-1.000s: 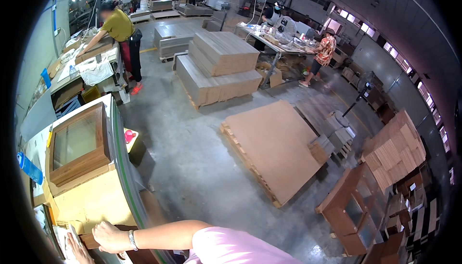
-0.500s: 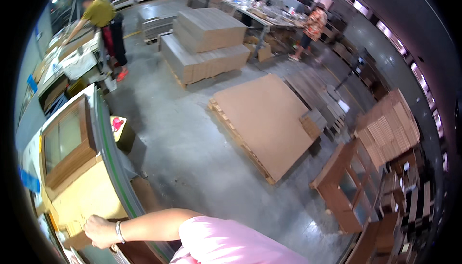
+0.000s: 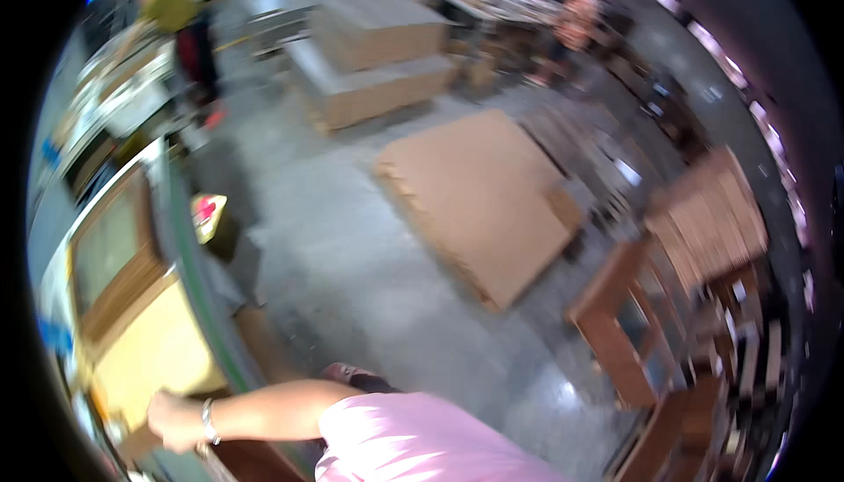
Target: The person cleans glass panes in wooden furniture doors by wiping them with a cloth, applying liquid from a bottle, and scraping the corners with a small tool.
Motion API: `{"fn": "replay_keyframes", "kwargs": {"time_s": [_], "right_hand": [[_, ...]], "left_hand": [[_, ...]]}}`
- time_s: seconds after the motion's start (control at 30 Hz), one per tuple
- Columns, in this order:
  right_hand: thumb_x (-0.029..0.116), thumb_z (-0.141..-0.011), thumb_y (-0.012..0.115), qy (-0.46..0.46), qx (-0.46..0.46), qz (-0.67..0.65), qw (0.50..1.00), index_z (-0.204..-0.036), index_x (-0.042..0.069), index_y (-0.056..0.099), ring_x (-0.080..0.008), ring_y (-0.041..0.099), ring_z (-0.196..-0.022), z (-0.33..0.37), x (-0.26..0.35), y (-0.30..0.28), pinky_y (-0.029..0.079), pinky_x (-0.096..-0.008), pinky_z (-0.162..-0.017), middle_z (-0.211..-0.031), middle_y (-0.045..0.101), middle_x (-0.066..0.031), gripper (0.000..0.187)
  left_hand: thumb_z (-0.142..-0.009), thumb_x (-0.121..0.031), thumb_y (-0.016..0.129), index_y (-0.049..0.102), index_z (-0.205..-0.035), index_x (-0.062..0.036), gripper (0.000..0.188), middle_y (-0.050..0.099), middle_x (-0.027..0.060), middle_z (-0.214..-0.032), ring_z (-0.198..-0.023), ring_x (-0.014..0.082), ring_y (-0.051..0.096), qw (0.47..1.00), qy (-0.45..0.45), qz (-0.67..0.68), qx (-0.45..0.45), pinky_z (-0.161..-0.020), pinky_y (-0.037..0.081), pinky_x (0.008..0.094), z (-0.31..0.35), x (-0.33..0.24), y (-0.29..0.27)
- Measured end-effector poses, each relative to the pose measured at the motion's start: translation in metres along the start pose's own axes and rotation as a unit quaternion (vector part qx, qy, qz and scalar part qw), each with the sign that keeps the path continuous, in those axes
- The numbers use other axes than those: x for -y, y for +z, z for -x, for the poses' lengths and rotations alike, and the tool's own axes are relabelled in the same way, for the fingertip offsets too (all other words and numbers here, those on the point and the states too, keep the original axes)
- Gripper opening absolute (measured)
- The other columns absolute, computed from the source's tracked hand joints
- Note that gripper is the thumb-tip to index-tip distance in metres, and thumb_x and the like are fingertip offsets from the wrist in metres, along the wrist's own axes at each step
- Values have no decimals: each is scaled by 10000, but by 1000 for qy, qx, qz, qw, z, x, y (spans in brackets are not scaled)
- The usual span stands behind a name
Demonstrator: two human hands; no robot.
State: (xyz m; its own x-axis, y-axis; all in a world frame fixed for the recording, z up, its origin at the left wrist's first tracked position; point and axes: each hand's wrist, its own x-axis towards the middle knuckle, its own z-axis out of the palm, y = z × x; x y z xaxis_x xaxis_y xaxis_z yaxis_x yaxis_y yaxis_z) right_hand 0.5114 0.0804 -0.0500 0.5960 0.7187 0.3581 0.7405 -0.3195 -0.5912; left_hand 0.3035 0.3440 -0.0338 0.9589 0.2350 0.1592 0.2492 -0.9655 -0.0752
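Observation:
My right hand reaches across to the lower left, with a silver bracelet at the wrist and a pink sleeve on the arm. Its fingers look curled closed at the near edge of a yellow sheet, beside brown wood. What they hold is hidden and blurred. Beyond the sheet, a brown wooden frame with a glass pane lies on the workbench. My left hand does not show.
A pallet topped with a brown board stands mid-floor, with stacked panels behind. Brown framed doors and stacked boards stand at right. A yellow bin is beside the bench. Two people work farther off.
The view has shifted, so the floor and stacks sit slightly higher and the picture is blurrier. A shoe now shows beyond my arm. My right hand stays at the same place on the bench.

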Motion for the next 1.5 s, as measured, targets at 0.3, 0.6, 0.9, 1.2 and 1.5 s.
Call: {"fn": "replay_keyframes", "kwargs": {"time_s": [0.3,0.6,0.9,1.2,1.5], "right_hand": [[446,-900,666,71,122,28,990,-837,-44,693,-366,724,-798,19,3,-81,578,-462,-740,-839,720,-220,494],[507,-942,611,89,257,63,960,-895,-73,713,-387,713,-866,-49,36,-60,550,-456,-813,-883,723,-249,591],[499,-1024,430,123,189,11,974,-891,-80,695,-487,668,-901,-50,31,-42,511,-516,-885,-880,682,-330,650],[526,-1061,326,156,175,-68,970,-797,-62,671,-504,644,-864,-53,15,-33,493,-531,-819,-830,659,-322,731],[607,-1035,328,128,147,-55,979,-726,-64,686,-509,667,-826,-52,9,-24,521,-554,-793,-786,668,-321,821]], "left_hand": [[-1002,-98,545,678,-1051,29,191,658,40,-979,-933,116,586,833,-424,339,-109,-805,432,277,240,57,-76],[-984,-224,597,584,-1234,-70,294,564,58,-1147,-1060,155,516,702,-386,566,-194,-860,437,385,89,-29,-120],[-969,-334,548,492,-1489,-148,554,445,38,-1564,-1492,296,314,984,-93,149,40,-1217,195,519,18,-82,-49],[-763,-190,711,655,-1227,-52,487,580,142,-1317,-1127,341,527,968,110,205,-97,-927,424,486,-18,-177,-47],[-725,-136,729,705,-1042,-29,335,615,139,-1161,-973,319,585,978,16,172,-117,-810,456,421,-34,-191,-46]]}}
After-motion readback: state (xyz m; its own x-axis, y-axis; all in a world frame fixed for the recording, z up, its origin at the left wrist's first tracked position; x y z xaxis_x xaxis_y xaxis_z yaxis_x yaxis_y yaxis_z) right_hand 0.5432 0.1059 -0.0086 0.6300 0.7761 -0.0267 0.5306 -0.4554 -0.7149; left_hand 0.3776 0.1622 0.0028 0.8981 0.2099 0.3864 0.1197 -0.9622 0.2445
